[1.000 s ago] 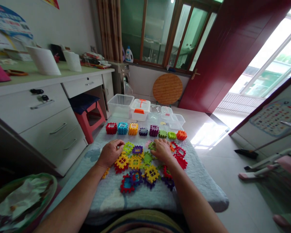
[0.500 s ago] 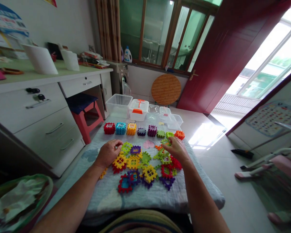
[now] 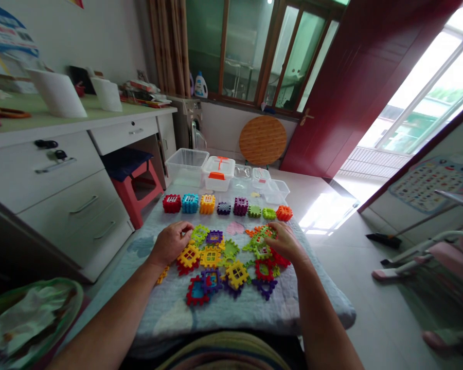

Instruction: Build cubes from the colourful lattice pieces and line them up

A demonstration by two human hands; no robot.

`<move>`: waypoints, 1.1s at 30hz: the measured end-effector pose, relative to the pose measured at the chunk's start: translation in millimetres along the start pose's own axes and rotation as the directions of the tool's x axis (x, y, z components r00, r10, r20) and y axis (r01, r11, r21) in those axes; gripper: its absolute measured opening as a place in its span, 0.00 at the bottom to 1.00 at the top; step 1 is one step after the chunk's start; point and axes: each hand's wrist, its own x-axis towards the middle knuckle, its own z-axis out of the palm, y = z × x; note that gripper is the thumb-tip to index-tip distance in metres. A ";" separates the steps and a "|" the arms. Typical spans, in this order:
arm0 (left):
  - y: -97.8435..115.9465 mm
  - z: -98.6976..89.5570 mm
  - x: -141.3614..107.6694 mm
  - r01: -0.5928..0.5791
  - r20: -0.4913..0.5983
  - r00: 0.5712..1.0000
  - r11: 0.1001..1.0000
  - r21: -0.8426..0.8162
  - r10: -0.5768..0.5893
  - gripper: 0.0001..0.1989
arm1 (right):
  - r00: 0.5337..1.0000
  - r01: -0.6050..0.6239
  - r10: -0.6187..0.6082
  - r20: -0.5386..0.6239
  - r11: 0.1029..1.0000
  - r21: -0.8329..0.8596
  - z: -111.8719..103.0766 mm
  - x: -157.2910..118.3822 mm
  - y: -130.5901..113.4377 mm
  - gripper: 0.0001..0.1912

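Eight same-colour stacks done? Where?

Judging by layout, yes. Across the cloth (image 3: 312, 295) in one row: red stack (image 3: 172, 204), blue stack (image 3: 190, 204), yellow stack (image 3: 207, 205), dark stack (image 3: 224, 208), purple stack (image 3: 241, 206), two green ones, orange stack (image 3: 284, 213) at the right end.

Left to do?

A loose, mixed spread between the row and the person. Yellow window piece (image 3: 236, 275) on top near the front, purple triangle (image 3: 265, 289) right of it, solid green piece (image 3: 230, 248) mid-spread. Several overlap, so no reliable count. Reads as partway to me.

Fingers?

Left hand (image 3: 172, 241): half-curled, thumb a bit apart from forefinger, no piece visible in it. Tips just beside the lime piece (image 3: 199, 235); contact unclear. Right hand (image 3: 286, 240): over the right side of the spread, thumb and forefinger apart with green pieces (image 3: 263, 251) at the tips. Touching, I think. Gripping? Can't tell, palm side hidden.

Boxes?

Far end, behind the row: big clear bin (image 3: 183, 177), then lidded box (image 3: 218, 181) beside it.
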 end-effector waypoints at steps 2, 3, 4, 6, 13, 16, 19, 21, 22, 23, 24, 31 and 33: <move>-0.8 0.4 0.1 0.001 0.003 1.000 1.000 0.002 -0.001 0.12 | 1.000 0.019 -0.019 -0.006 1.000 0.019 -2.9 -2.2 4.8 0.23; -1.3 0.8 0.2 0.001 0.004 1.000 1.000 0.003 -0.001 0.12 | 0.999 0.040 -0.040 -0.005 0.999 0.029 -4.9 -4.0 6.6 0.24; -1.8 1.1 0.2 0.000 0.005 1.000 1.000 0.004 0.000 0.12 | 0.998 0.063 -0.063 -0.001 0.997 0.039 -7.2 -6.3 7.6 0.24; -2.4 1.7 0.2 0.000 0.005 1.000 1.000 0.007 0.000 0.12 | 0.994 0.105 -0.107 0.018 0.993 0.058 -12.8 -11.8 6.6 0.24; -0.1 1.0 -0.3 0.005 -0.009 1.000 1.000 -0.008 -0.005 0.12 | 0.966 0.107 -0.122 0.230 0.991 0.076 -25.3 -26.3 -14.0 0.18; -0.4 1.1 -0.6 0.009 -0.006 1.000 1.000 -0.005 -0.009 0.12 | 0.955 0.079 -0.092 0.281 0.995 0.059 -21.9 -26.9 -17.5 0.17; -0.6 0.9 -0.6 0.008 0.003 1.000 1.000 0.011 -0.008 0.12 | 0.954 0.075 -0.091 0.287 0.995 0.067 -18.2 -26.2 -17.5 0.18; -0.3 0.4 -0.5 0.005 0.004 1.000 1.000 0.009 -0.005 0.12 | 0.958 0.084 -0.102 0.267 0.993 0.079 -16.8 -24.9 -16.9 0.19; -0.2 0.2 -0.4 0.004 0.001 1.000 1.000 0.006 -0.004 0.11 | 0.964 0.089 -0.108 0.244 0.992 0.087 -16.0 -23.9 -16.4 0.19; -0.1 0.1 -0.5 0.002 -0.002 1.000 1.000 0.003 -0.002 0.11 | 0.972 0.091 -0.109 0.210 0.991 0.096 -15.0 -22.7 -15.7 0.20; -0.1 0.1 -0.5 0.000 -0.004 1.000 1.000 0.003 0.000 0.11 | 0.980 0.086 -0.102 0.169 0.991 0.100 -13.5 -21.3 -14.8 0.22; -1.8 1.1 -0.8 -0.004 0.008 1.000 1.000 0.023 0.004 0.12 | 0.999 -0.020 0.019 -0.035 0.999 -0.026 7.8 -10.4 -3.6 0.26; -1.9 1.0 -0.5 -0.003 0.016 1.000 1.000 0.022 0.002 0.12 | 0.996 -0.056 0.051 -0.069 0.997 -0.060 13.1 -9.2 -1.7 0.26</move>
